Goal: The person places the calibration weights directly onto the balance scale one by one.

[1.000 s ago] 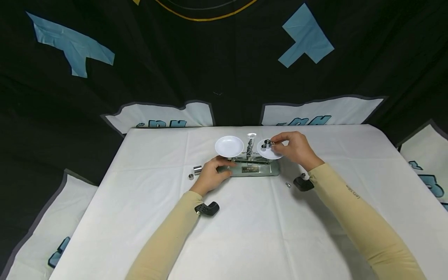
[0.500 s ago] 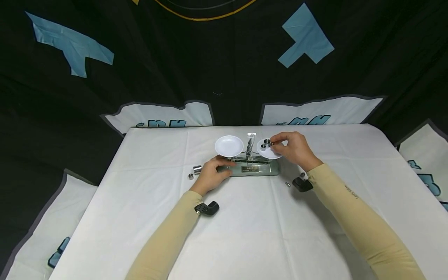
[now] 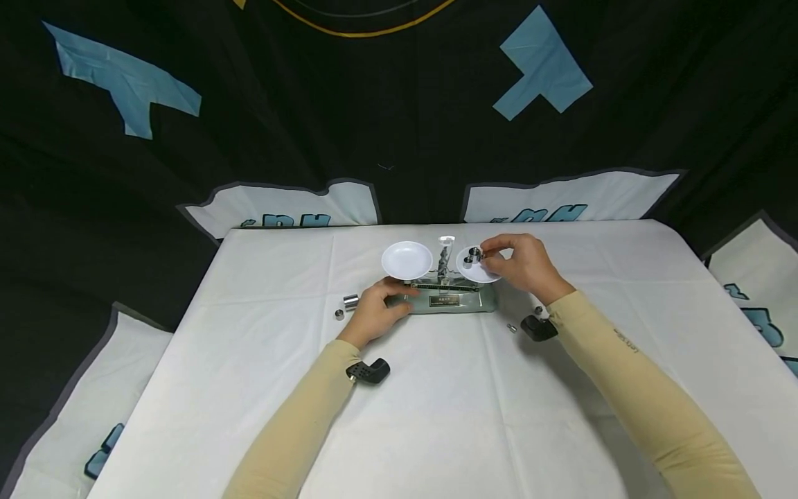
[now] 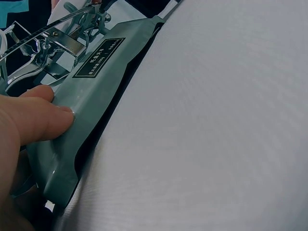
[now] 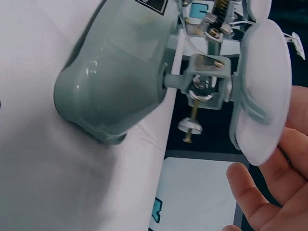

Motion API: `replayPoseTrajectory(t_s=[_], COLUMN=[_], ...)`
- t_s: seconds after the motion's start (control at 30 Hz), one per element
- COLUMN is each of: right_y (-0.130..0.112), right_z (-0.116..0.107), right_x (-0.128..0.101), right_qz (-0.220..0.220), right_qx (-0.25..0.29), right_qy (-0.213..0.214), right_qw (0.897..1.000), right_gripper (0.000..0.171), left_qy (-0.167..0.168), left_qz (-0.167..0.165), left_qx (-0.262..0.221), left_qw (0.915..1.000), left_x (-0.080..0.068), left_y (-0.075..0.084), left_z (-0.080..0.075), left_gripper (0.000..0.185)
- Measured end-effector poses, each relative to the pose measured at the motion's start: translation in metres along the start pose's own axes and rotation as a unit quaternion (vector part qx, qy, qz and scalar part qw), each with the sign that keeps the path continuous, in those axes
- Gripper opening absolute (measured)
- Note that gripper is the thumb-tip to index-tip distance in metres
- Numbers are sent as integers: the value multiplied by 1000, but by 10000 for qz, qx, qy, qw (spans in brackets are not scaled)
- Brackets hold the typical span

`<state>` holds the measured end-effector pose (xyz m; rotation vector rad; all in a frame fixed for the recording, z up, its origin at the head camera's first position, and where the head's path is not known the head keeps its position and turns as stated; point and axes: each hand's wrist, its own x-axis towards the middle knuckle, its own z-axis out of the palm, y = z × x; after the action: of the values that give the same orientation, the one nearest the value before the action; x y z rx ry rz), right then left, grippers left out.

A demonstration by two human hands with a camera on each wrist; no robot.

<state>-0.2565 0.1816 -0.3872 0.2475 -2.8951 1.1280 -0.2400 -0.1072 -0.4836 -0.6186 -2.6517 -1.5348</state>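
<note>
A small metal weight [image 3: 475,254] sits on the right white pan [image 3: 479,270] of a balance scale [image 3: 446,299] near the table's [image 3: 436,416] far edge. The right hand [image 3: 520,263] pinches it: probably dense, smooth, slippery, best taken by its sides. The left hand [image 3: 374,312] presses relaxed fingers on the scale's base.

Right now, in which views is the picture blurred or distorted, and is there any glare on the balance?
Head view: evenly lit and sharp, but wide-angle, so the table edges splay outward. Left wrist view: the left hand is so close that it is soft, while the balance base is sharp with faint sheen. Right wrist view: small glare spots on the base; the right hand is slightly blurred beside the pan.
</note>
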Motion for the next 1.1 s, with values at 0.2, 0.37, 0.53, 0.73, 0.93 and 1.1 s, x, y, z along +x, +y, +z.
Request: replayPoseTrajectory(t_s=[0.2,0.37,0.53,0.73,0.93,1.1], right_y=[3,12,24,43,61,71], right_z=[-11,-23,-38,-51,-61,-67], right_x=[-6,-16,-29,-47,-67,-76], right_qz=[12,95,155,282,411,428], right_qx=[35,162,214,109,-284,-501], right_qy=[244,503,626,666,559,476], right_qw=[9997,9986,9977,9973,9972,9967], right_gripper=[32,32,34,38,38,35], left_qy=[-9,-40,-48,-53,-62,-11], left_qz=[19,-1,-20,-88,-66,4], left_qx=[36,41,36,8,27,-3], left_qw=[10000,10000,10000,9999,10000,10000], left_x=[0,1,1,-1,-2,0], left_y=[0,0,0,0,-2,0], left_z=[0,-1,-1,0,1,0], left_gripper=[26,27,27,26,27,26])
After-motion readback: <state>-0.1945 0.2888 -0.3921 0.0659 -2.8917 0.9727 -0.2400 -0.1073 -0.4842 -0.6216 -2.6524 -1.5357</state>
